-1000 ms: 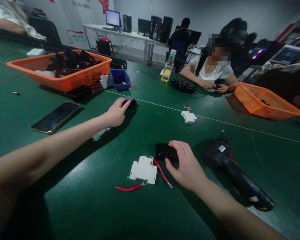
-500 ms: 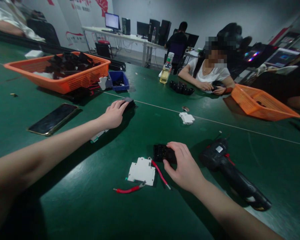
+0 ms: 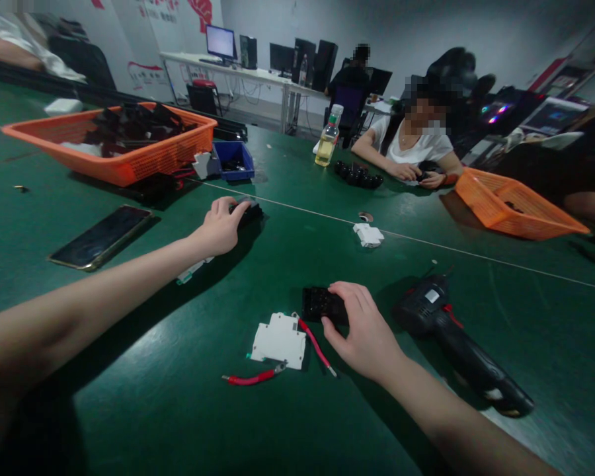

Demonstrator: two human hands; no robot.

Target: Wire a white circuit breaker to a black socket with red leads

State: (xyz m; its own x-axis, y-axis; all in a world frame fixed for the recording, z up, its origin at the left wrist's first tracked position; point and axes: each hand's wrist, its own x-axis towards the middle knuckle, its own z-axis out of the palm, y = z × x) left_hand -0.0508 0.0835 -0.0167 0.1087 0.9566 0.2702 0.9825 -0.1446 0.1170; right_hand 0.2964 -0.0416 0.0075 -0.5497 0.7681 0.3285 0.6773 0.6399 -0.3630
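Note:
My left hand (image 3: 221, 225) reaches out on the left, its thumb and fingers closed round a black plastic part (image 3: 250, 210), mostly hidden by the hand. In front of me, my right hand (image 3: 359, 324) grips the right end of a black plastic housing (image 3: 317, 304) with a studded, glossy top, lying on the table. Just left of and below that housing lies a white circuit breaker (image 3: 279, 340) on its side. One red wire (image 3: 317, 347) runs from its upper right, and another red wire (image 3: 250, 378) from its bottom. A second white piece (image 3: 194, 271) is partly covered by my left forearm.
A black power screwdriver (image 3: 456, 344) lies to the right, a phone (image 3: 102, 237) to the left. Farther off are an orange basket (image 3: 129, 168) of black parts, a blue bin (image 3: 235, 173), a white breaker (image 3: 368, 235), a bottle (image 3: 327, 142), another orange basket (image 3: 525, 221) and a seated person (image 3: 411, 149).
My left thumb and fingers have bent more round the black part, which has shifted slightly. My right hand stays on the housing. The whole view has slid a little to the left.

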